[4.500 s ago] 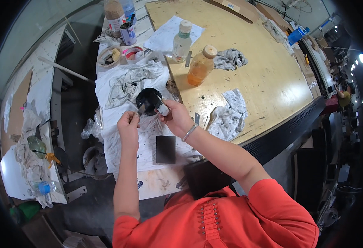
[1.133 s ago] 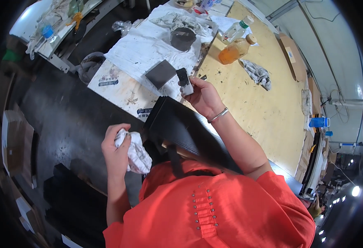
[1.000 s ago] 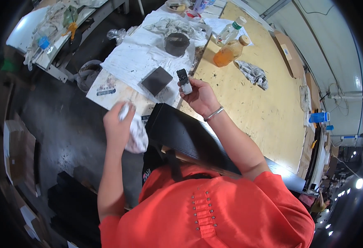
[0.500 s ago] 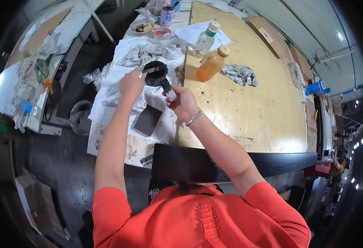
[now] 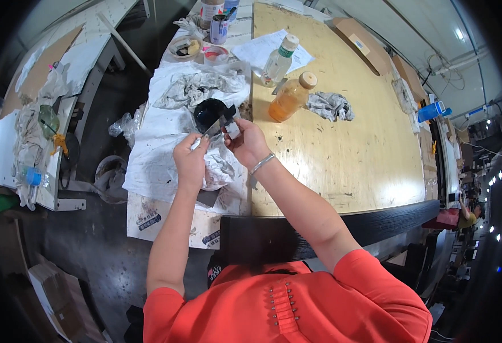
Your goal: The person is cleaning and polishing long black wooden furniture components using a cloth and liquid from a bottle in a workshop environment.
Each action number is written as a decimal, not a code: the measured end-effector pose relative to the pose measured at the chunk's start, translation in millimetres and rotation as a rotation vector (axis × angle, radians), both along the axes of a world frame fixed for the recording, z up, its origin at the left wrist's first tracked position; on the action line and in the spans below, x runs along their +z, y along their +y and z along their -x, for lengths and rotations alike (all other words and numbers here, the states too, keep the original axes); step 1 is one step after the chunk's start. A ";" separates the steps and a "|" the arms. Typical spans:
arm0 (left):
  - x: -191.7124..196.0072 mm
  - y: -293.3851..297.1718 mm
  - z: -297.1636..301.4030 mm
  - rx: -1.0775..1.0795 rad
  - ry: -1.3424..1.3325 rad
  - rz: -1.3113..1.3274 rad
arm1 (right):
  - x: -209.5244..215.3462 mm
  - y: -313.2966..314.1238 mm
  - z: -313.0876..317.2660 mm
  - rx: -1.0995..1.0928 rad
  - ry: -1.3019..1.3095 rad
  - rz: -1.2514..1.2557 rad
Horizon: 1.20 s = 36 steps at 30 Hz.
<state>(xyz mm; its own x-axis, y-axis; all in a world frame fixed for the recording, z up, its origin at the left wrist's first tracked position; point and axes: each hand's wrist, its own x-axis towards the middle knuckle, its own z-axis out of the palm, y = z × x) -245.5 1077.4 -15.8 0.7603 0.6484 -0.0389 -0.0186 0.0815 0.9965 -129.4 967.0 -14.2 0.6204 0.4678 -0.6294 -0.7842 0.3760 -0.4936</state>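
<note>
My left hand point(image 5: 190, 161) pinches a thin, flat metal scraper blade point(image 5: 212, 128), its tip beside the other tool. In my right hand point(image 5: 247, 143) is a scraper point(image 5: 233, 129) with a pale lower part and black smears on its upper end. The two tools meet or nearly meet just in front of a round black bowl point(image 5: 208, 113); whether they touch I cannot tell. The bowl rests on a white cloth point(image 5: 151, 137) spread over the bench. A crumpled white rag point(image 5: 219, 171) lies below my hands, partly covering a dark flat pad point(image 5: 208, 198).
Beyond my right hand stand an orange-filled bottle point(image 5: 288, 102) and a clear bottle point(image 5: 276, 67). A stained rag point(image 5: 331, 106) lies on the yellowish board point(image 5: 342, 154). Tubs and a paint can point(image 5: 219, 31) are at the far end. Another cluttered table point(image 5: 62, 137) is to the left.
Both hands have come closer together. The right-hand scraper has moved out of the bowl's edge area and turned, and the left-hand blade has come down toward it from over the bowl.
</note>
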 end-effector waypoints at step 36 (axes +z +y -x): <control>81.2 19.6 296.1 0.846 0.042 -0.129 | 52.6 -113.5 147.0 0.934 -1.827 0.306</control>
